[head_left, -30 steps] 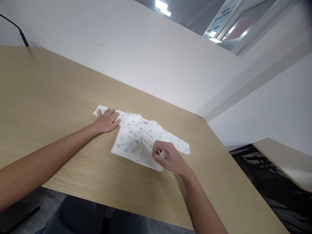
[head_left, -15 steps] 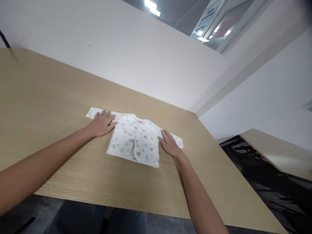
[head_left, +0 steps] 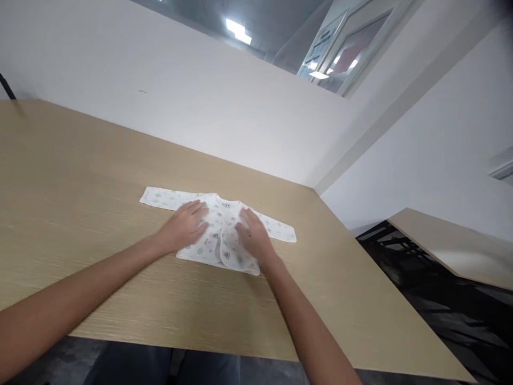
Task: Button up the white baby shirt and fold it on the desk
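A small white baby shirt (head_left: 214, 247) with a green, pink and dark print lies spread on the table, its sleeves stretched out to both sides. Its neckline faces the wall and its hem faces me. The front edges part slightly near the bottom. My left hand (head_left: 186, 225) rests over the left chest and armpit of the shirt, fingers apart. On the right chest lies my right hand (head_left: 254, 232), its fingers also spread and a little blurred. Both hands cover part of the print, and neither grips the cloth.
The wooden table (head_left: 100, 171) runs back to a white wall (head_left: 180, 107) with a glass pane above it. At the right, beyond the table's edge, stands another light tabletop (head_left: 452, 240) over dark framework. A thin black object (head_left: 7, 86) is at the far left.
Both hands have moved inward from the sleeves onto the body of the shirt. The sleeves now show more fully. The shirt stays spread, and the camera view has shifted slightly.
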The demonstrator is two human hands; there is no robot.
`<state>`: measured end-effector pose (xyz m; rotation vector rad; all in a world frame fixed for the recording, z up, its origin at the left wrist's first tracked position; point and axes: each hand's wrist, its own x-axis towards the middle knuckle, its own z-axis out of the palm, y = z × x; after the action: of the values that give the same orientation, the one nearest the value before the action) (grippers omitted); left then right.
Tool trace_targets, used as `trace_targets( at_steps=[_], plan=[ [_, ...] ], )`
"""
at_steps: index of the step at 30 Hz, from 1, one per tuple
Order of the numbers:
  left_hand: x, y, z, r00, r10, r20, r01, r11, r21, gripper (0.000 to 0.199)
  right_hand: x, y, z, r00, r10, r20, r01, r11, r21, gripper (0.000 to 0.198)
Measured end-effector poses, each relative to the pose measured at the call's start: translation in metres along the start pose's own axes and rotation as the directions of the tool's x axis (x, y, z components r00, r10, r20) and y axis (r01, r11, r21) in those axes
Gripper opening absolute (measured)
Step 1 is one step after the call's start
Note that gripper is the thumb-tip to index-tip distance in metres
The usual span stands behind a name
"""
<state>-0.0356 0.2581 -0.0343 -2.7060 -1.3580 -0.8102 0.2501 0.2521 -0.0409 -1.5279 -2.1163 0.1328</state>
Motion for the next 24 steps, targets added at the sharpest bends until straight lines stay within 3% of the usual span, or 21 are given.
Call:
trace_targets(
  at_steps=[3, 8, 16, 24],
  plan=[
    [-0.006, 0.021, 0.014, 0.990, 0.053, 0.127, -0.049, 0.998, -0.030, 0.063, -0.001, -0.023, 0.018, 0.984, -0.104, 0.146, 0.108, 0.994, -0.018, 0.062],
    [-0.013, 0.010, 0.013, 0.943, 0.040, 0.330, -0.047, 0.999, 0.015, 0.082, -0.009, -0.016, 0.018, 0.962, -0.066, 0.263, 0.091, 0.992, -0.084, 0.069],
    [-0.018, 0.002, 0.009, 0.943, 0.069, 0.327, -0.082, 0.996, 0.027, 0.080, -0.015, -0.021, 0.004, 0.947, 0.050, 0.319, 0.014, 0.980, -0.198, 0.077],
    [-0.016, -0.003, 0.007, 0.942, 0.073, 0.326, -0.072, 0.997, -0.016, 0.079, -0.016, -0.012, -0.010, 0.923, 0.077, 0.377, -0.027, 0.990, -0.135, 0.093]
  ],
)
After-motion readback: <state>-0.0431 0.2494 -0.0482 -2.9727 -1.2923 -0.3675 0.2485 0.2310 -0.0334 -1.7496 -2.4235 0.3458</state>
